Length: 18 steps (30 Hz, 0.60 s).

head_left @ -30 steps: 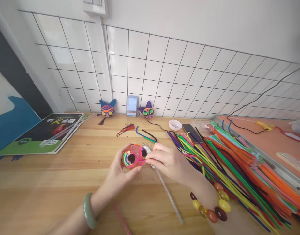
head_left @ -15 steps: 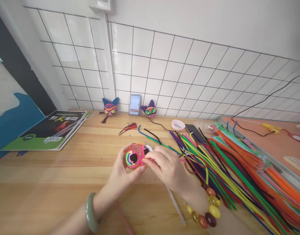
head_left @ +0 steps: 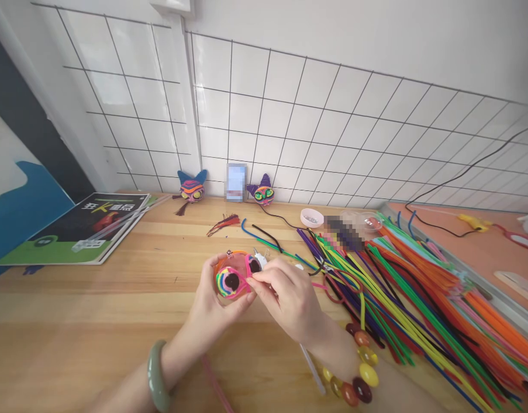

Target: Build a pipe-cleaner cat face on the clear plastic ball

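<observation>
My left hand (head_left: 214, 307) wraps round a small rounded craft face (head_left: 238, 263) and holds it above the table. One eye (head_left: 224, 281) on it is coiled in rainbow colours with a black centre; the other is partly behind my right fingers. A pink pipe cleaner (head_left: 247, 265) runs down between the eyes. My right hand (head_left: 292, 295) pinches that pipe cleaner at the front of the face, thumb against forefinger. Past my right hand lies a white tool with a pointed metal tip (head_left: 259, 258), mostly hidden. A translucent stick (head_left: 312, 368) shows below the wrist.
Bundles of coloured pipe cleaners (head_left: 402, 287) cover the right side, with red-handled scissors (head_left: 339, 289) among them. Two finished-looking faces (head_left: 191, 188) and a phone (head_left: 236, 182) lean on the wall. A pink bowl (head_left: 311, 218) and a book (head_left: 83, 226) lie further back.
The whole view has shifted slightly, so hands and craft face appear a little further left. My grip and the pinch on the pink pipe cleaner look almost the same.
</observation>
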{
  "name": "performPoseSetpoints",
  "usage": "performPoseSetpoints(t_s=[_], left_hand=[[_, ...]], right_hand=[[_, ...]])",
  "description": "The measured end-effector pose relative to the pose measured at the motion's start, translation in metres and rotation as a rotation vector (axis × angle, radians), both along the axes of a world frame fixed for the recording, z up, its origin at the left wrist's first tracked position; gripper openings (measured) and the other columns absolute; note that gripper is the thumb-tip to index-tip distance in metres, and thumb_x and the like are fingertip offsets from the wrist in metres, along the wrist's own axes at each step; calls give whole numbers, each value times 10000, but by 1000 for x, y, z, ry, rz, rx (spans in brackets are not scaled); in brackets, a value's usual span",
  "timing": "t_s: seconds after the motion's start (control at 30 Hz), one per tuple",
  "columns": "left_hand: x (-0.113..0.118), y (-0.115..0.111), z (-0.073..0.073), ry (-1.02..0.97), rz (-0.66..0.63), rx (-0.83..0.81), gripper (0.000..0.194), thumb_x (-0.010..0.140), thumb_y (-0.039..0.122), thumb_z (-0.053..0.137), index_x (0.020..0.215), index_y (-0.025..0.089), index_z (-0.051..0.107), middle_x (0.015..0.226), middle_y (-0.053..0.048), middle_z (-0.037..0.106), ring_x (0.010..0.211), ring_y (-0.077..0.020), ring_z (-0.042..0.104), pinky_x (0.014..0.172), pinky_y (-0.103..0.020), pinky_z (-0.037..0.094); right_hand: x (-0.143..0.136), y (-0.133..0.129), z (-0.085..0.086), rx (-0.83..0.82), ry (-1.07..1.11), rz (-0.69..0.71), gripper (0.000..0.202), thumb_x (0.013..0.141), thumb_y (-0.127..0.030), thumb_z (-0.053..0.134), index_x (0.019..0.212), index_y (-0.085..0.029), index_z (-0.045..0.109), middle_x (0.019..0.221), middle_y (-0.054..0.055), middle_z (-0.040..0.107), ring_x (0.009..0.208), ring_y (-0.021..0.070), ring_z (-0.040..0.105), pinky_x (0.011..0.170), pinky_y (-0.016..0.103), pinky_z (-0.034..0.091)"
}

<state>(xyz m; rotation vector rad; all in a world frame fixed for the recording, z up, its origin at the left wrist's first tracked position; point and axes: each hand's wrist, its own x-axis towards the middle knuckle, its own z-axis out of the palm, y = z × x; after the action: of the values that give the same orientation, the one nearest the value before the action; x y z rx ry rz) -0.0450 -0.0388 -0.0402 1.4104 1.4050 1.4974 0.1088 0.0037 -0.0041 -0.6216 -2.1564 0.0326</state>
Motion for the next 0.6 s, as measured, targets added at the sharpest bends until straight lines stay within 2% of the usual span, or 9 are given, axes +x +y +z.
performPoseSetpoints(t_s=[0.37, 0.6], left_hand=[[0, 1, -3, 28, 25, 11, 617, 669, 322, 710, 1168, 243, 356, 1143, -72, 520, 1055, -244, 542, 907, -382, 437], [-3, 0, -1, 85, 33, 18, 602, 685, 331, 695, 1172, 240, 351, 1155, -79, 501, 1089, -256, 510, 934, -397, 412]], right_hand=[[0, -3, 1, 132, -84, -78, 120, 869, -174, 525, 783, -168, 608, 694, 47, 606, 661, 159, 567, 628, 291, 456], [2, -6, 7, 141, -105, -71, 118, 872, -156, 517, 816, -171, 619, 716, 52, 617, 675, 163, 574, 624, 292, 452]])
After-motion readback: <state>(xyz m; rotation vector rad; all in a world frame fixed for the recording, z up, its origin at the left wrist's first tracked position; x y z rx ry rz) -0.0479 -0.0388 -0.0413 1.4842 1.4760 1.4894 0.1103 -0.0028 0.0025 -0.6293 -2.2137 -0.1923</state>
